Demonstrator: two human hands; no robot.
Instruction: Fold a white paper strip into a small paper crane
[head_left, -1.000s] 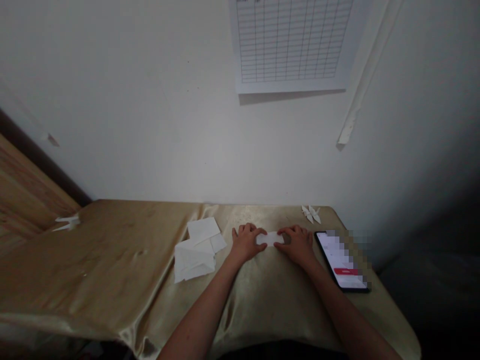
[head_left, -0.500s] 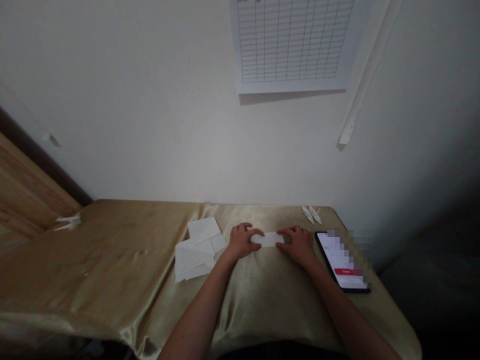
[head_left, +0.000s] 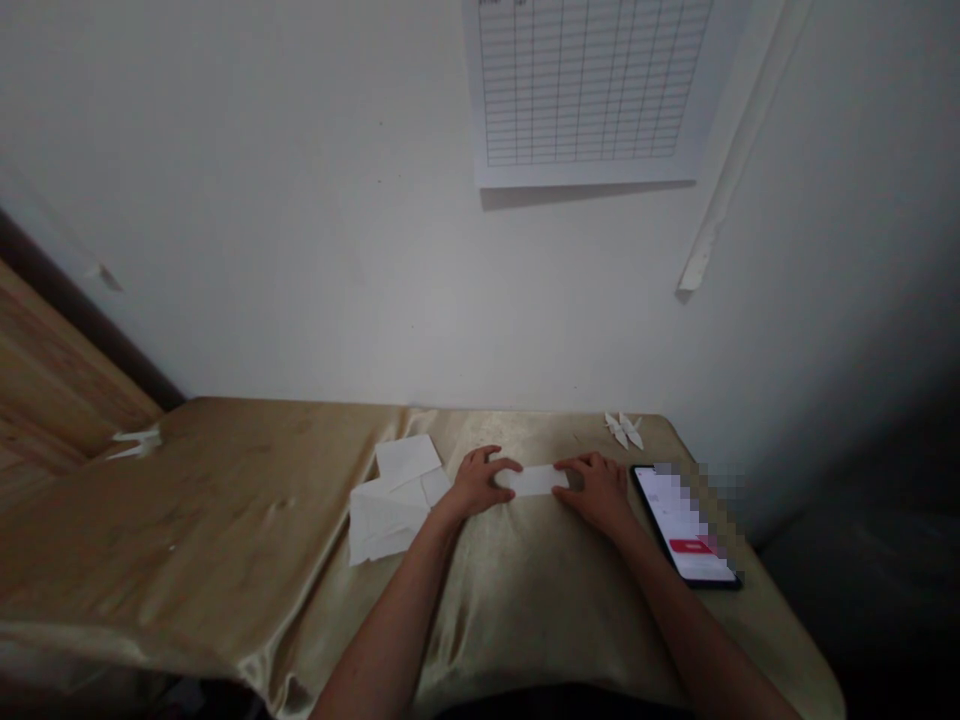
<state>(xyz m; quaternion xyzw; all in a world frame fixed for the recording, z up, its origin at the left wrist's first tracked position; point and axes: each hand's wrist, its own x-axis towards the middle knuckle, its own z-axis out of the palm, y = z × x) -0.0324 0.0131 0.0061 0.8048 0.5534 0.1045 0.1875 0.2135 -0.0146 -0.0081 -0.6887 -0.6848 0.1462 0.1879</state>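
A small white folded rectangle of paper [head_left: 538, 480] lies on the gold cloth, between my two hands. My left hand [head_left: 480, 482] grips its left end, the index finger at the far edge and the thumb at the near one. At the right end, my right hand [head_left: 598, 488] holds the paper in the same way, index finger and thumb apart along the two edges. Left of my left hand is a loose pile of white paper sheets [head_left: 390, 515], some overlapping.
Folded white paper cranes [head_left: 624, 430] sit at the table's back right. A phone [head_left: 679, 525] with a lit screen lies right of my right hand. White scraps [head_left: 136, 442] are at the far left. The wall, with a printed grid sheet [head_left: 585, 90], rises behind the cloth-covered table [head_left: 225, 520].
My left hand has slid slightly left along the folded paper, so a little more of it shows between my hands. My right hand has hardly moved.
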